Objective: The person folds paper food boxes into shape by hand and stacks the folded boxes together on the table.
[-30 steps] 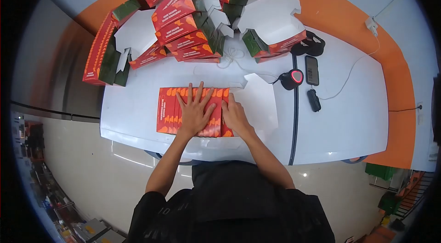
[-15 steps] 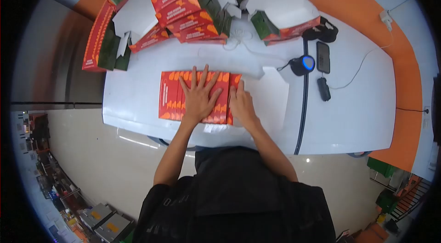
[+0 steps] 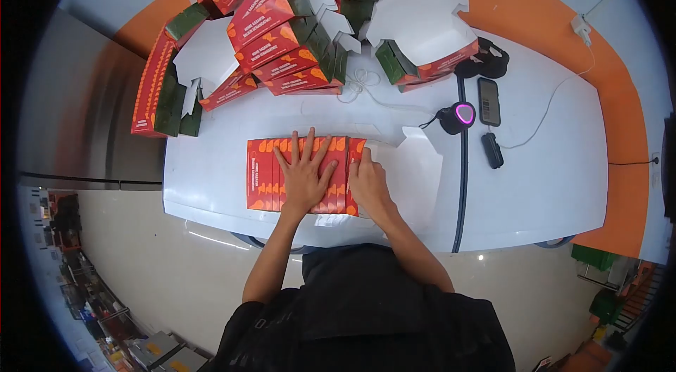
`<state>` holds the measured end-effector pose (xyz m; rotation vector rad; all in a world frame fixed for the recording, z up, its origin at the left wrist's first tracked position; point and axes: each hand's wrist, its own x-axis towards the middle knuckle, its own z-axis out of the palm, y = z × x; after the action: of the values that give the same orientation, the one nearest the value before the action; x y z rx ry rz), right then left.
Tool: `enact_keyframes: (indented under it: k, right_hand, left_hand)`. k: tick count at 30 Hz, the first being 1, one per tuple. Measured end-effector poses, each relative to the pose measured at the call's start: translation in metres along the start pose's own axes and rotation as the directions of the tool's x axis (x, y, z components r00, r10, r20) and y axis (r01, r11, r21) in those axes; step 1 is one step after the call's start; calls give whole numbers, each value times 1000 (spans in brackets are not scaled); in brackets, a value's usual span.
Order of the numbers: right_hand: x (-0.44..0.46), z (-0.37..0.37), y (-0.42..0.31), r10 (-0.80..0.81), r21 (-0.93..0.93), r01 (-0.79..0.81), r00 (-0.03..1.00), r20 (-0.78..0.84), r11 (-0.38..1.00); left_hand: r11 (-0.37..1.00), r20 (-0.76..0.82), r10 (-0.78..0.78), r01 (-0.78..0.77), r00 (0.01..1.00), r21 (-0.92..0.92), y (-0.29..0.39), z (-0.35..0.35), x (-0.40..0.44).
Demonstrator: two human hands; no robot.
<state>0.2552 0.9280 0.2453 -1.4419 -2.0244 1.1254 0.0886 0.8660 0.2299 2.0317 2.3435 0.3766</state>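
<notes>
Flat red and orange printed cartons (image 3: 262, 173) lie overlapped in a row on the white table, near its front edge. My left hand (image 3: 304, 176) rests on them with its fingers spread, pressing on the top faces. Beside it, my right hand (image 3: 369, 183) is at the rightmost carton, its fingers bent around or against the carton's edge; the fingertips are partly hidden. A white carton flap or sheet (image 3: 415, 178) extends to the right from under my right hand.
Folded red and green boxes (image 3: 271, 45) are piled at the back. An open box (image 3: 422, 23) stands right of them. A small speaker (image 3: 456, 117) with a lit ring, a phone (image 3: 489, 102), a black case (image 3: 492, 151), a black strap (image 3: 491, 59) and white cables lie rightward.
Both hands remain at the cartons. My right hand's fingers are more curled than a second ago. The speaker's ring changed from red to blue to pink, and the camera view shifted.
</notes>
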Motion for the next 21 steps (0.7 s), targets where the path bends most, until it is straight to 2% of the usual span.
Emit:
enact_keyframes:
  k: [4,7,8,10,13,16,17,18,19,21]
  right_hand:
    - [11,12,6,36,-38,-33,996,80,999]
    - [14,22,18,-91,73,89,996,24,993]
    - [18,23,22,-82,243,72,996,31,967]
    - [16,25,32,-79,559,32,995,60,829]
    - [15,18,44,8,791,-338,921,389,510]
    - [36,-17,70,45,695,-336,915,401,636]
    - [44,-22,73,-32,587,-98,978,207,804]
    - [51,-24,76,-148,402,124,988,29,907]
    - [58,-26,78,-297,157,313,948,-117,937]
    - [74,1,98,-405,65,405,914,-12,912]
  left_hand:
    - [1000,29,-11,11,1000,3,2,-3,-3]
    - [1000,42,2,-2,999,9,0,-2,0]
    - [1000,42,7,-7,999,9,-1,-1,1]
    - [1000,45,5,-5,999,11,-3,0,0]
    - [1000,72,1,-1,997,3,-2,0,-1]
    - [999,132,-29,32,991,-17,3,-14,6]
    - [999,156,-44,48,987,-23,6,-19,10]
    - [999,134,6,0,991,-40,6,-21,13]
    - [997,109,55,-49,993,-57,7,-22,20]
    - [989,91,132,-125,987,-81,6,-18,26]
